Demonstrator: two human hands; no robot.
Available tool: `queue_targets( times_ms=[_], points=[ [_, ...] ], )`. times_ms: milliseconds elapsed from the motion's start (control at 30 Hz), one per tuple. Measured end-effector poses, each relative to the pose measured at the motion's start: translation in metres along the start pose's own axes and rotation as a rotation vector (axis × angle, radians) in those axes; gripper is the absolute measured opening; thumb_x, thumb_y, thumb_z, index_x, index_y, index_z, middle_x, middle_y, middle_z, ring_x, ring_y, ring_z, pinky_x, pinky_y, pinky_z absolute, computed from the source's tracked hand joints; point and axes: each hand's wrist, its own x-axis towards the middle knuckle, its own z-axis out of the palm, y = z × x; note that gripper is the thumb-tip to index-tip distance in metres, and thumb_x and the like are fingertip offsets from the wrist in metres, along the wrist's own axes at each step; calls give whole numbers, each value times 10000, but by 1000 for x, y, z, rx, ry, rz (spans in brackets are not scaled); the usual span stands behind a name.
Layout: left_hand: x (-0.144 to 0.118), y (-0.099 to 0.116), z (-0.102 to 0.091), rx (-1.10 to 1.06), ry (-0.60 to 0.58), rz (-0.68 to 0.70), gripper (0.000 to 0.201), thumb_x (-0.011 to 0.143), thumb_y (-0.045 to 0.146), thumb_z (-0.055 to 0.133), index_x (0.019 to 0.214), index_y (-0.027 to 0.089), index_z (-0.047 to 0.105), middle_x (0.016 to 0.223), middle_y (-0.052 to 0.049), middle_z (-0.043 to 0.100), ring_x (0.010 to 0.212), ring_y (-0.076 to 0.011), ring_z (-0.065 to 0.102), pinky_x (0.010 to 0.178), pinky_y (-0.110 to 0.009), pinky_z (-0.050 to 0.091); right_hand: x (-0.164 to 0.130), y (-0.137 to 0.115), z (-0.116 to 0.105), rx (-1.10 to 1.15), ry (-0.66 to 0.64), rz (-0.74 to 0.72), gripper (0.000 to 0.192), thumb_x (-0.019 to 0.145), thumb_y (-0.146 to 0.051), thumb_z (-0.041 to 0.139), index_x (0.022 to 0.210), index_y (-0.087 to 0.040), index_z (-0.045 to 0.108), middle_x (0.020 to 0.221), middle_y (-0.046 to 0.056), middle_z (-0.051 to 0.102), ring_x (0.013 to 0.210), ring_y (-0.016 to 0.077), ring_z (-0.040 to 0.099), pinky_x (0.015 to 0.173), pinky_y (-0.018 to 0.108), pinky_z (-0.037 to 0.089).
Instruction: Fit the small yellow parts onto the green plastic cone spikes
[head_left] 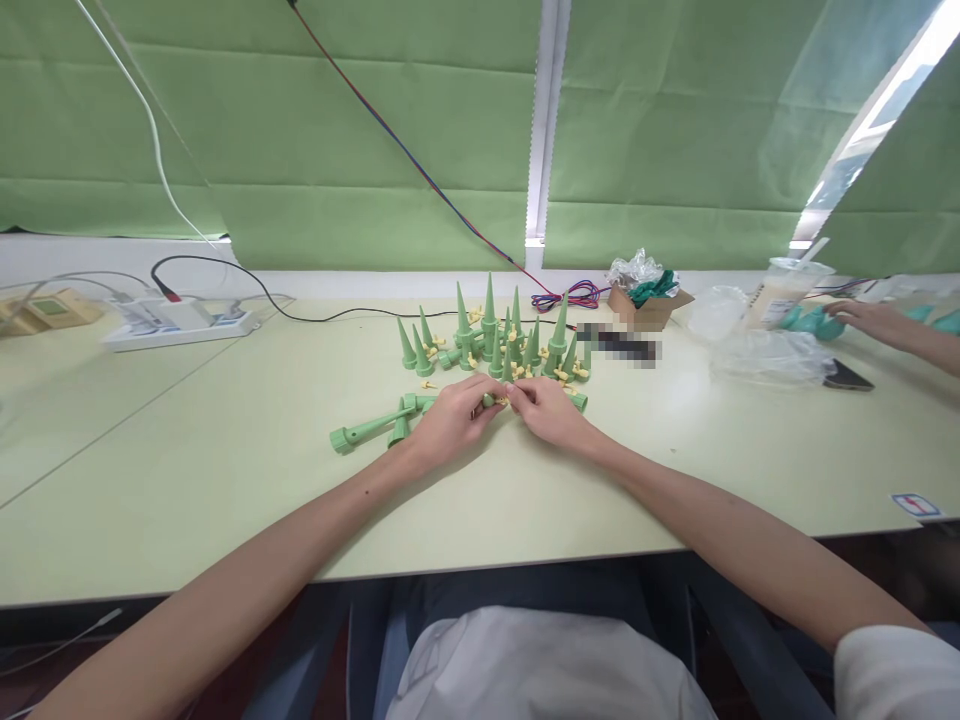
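My left hand (456, 420) is closed around a green plant watering spike (489, 400), most of it hidden by the fingers. Right against it, my right hand (553, 412) pinches a small yellow valve (505, 400) at the spike's end; whether the valve sits inside the spike I cannot tell. Just beyond both hands stand several green spikes (490, 318), points up, many with yellow valves on them. Beside my left wrist, more spikes (367, 430) lie flat on the table. A loose yellow valve (427, 385) rests behind my left hand.
A white power strip (180, 330) with plugs is at the left, its black cable running along the back. Behind the spikes lie coiled wires (574, 295) and a cardboard box (651, 310). To the right are a drink cup (780, 292), plastic bag (780, 362), phone (849, 376) and another person's hand (870, 318).
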Motion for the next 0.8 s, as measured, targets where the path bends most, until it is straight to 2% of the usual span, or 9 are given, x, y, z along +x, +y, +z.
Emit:
queue_targets(
  times_ms=[233, 800],
  points=[
    [0, 1, -1, -12, 10, -38, 83, 904, 196, 543, 862, 181, 613, 794, -22, 620, 666, -126, 545, 612, -249, 450, 1, 2, 2, 29, 0, 19, 413, 944, -356, 389, 563, -198, 381, 531, -26, 384, 532, 117, 340, 554, 288, 256],
    [0, 2, -2, -66, 10, -60, 96, 891, 214, 552, 811, 185, 596, 760, -14, 592, 660, -124, 531, 590, -238, 459, 0, 1, 1, 54, -10, 20, 432, 938, -378, 388, 546, -197, 371, 512, -33, 342, 518, 110, 318, 542, 284, 260]
  ],
)
